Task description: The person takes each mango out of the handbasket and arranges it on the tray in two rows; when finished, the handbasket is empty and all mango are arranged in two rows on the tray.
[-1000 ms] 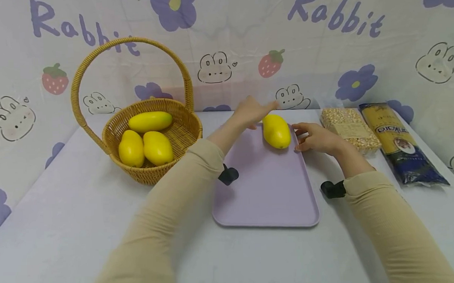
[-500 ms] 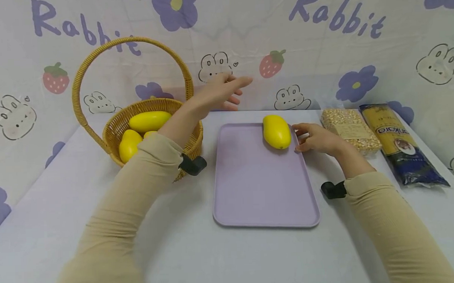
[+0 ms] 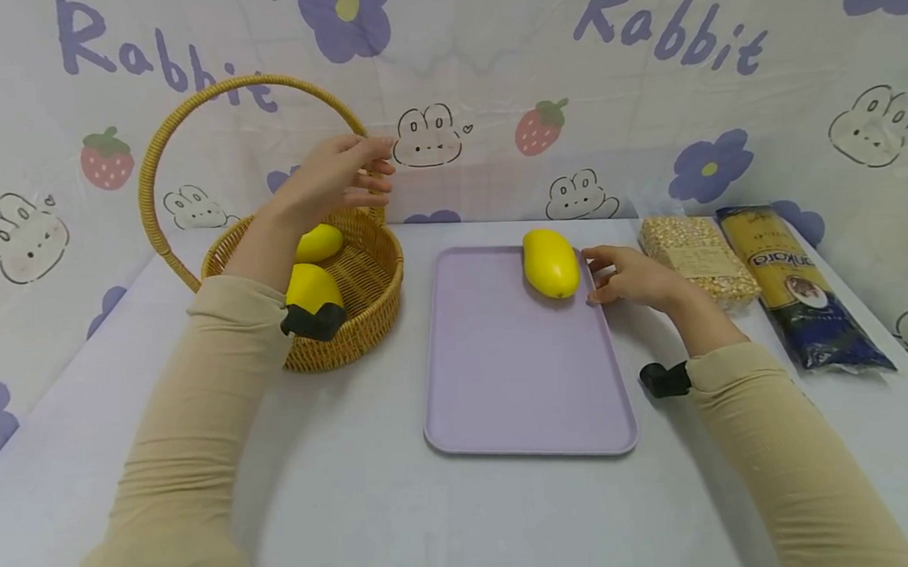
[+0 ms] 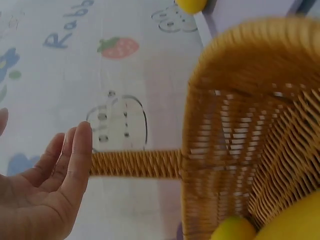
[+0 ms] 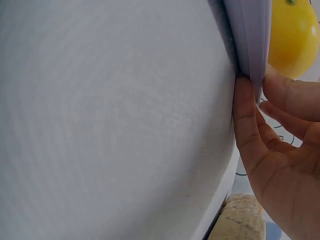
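My left hand [image 3: 338, 175] is raised over the wicker basket [image 3: 351, 345], near its handle [image 4: 135, 164], with nothing in its fingers. Inside the basket lie yellow mangoes [image 3: 314, 287], partly hidden by my left forearm. A single mango [image 3: 551, 263] rests at the far right corner of the lilac tray [image 3: 528, 373]. Beside that corner my right hand [image 3: 630, 277] pinches the tray's right edge. The right wrist view shows the thumb over the rim [image 5: 252, 40] and a finger beneath it.
Right of the tray lie a clear bag of corn kernels [image 3: 697, 258] and a long blue and gold packet [image 3: 803, 288]. A printed cloth [image 3: 477, 82] hangs behind the white table [image 3: 447, 517].
My left hand has moved away from the mango on the tray, leftward to above the basket. The right hand stays at the tray's edge, and that mango has not moved.
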Motion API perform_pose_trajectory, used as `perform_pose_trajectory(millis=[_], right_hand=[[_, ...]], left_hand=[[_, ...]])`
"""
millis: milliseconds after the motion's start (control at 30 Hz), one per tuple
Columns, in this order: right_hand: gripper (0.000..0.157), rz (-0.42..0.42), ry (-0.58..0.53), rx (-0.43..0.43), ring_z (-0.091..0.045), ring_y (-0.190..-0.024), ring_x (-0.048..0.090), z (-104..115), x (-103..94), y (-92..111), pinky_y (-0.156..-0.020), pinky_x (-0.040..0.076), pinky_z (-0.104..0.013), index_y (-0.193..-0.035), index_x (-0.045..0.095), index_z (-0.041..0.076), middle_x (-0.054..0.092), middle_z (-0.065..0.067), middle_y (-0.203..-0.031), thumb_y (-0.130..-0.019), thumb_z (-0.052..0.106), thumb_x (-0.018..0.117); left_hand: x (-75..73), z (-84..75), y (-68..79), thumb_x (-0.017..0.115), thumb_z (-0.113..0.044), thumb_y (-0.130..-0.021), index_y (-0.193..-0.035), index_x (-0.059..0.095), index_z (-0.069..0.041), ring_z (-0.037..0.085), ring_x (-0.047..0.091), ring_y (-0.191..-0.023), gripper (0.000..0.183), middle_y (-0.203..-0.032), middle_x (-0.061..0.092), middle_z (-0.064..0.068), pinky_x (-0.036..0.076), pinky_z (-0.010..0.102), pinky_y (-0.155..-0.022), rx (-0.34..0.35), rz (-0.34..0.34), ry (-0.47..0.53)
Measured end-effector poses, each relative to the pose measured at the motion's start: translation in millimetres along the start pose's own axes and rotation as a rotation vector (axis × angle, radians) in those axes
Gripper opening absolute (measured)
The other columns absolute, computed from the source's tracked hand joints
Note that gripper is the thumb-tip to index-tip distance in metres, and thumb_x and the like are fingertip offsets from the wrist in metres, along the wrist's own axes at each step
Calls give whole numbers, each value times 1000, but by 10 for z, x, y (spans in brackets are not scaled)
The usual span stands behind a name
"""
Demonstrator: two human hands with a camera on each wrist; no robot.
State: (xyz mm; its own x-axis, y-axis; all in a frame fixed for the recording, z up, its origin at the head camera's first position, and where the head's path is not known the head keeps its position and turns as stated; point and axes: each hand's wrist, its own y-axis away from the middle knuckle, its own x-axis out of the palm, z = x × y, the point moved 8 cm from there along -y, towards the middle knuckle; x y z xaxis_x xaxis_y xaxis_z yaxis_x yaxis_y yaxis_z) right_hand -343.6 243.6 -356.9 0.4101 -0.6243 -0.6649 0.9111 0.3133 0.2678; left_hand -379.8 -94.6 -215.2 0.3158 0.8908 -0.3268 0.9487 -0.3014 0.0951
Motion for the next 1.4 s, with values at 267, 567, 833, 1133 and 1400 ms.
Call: perform_pose_trajectory(millis=[267, 567, 833, 1133, 1400], right_hand=[[78, -2, 6, 0, -47, -131, 44, 10, 0, 7, -114, 36, -62, -154, 20, -5, 31, -34, -152, -90, 5, 64], [79, 0, -4, 7, -47, -132, 43, 7, 3, -3, -114, 35, -61, -154, 19, -5, 30, -33, -152, -89, 5, 64], [78, -2, 2, 4, -46, -130, 44, -4, 7, -9, -114, 36, -61, -154, 20, -6, 30, -34, -152, -90, 5, 63], [78, 1, 7, 9, -46, -131, 44, -14, 16, -20, -114, 37, -60, -154, 19, -5, 30, -33, -152, -90, 5, 63], [77, 0, 0, 10, -46, -132, 43, 1, 7, -1, -115, 36, -60, -154, 20, -5, 31, -33, -153, -90, 5, 62]], left_hand=[[-342, 260, -12, 54, -49, -98, -146, 41, -6, 16, 60, -108, 67, -121, 54, 2, 56, 23, -95, -61, -46, 0], [-552, 571, -57, 52, -56, -96, -147, 41, -7, 19, 57, -117, 71, -133, 51, 5, 47, 34, -112, -134, -38, -123], [-605, 799, -41, 51, -59, -95, -141, 47, -10, 30, 49, -132, 68, -146, 45, 10, 43, 45, -116, -196, 32, -231], [-610, 1027, 16, 52, -59, -94, -147, 39, -4, 34, 46, -138, 78, -153, 40, 18, 38, 49, -118, -264, 91, -294], [-583, 1059, 75, 55, -62, -91, -139, 50, -5, 32, 48, -137, 74, -146, 49, 14, 33, 54, -120, -287, 144, -375]])
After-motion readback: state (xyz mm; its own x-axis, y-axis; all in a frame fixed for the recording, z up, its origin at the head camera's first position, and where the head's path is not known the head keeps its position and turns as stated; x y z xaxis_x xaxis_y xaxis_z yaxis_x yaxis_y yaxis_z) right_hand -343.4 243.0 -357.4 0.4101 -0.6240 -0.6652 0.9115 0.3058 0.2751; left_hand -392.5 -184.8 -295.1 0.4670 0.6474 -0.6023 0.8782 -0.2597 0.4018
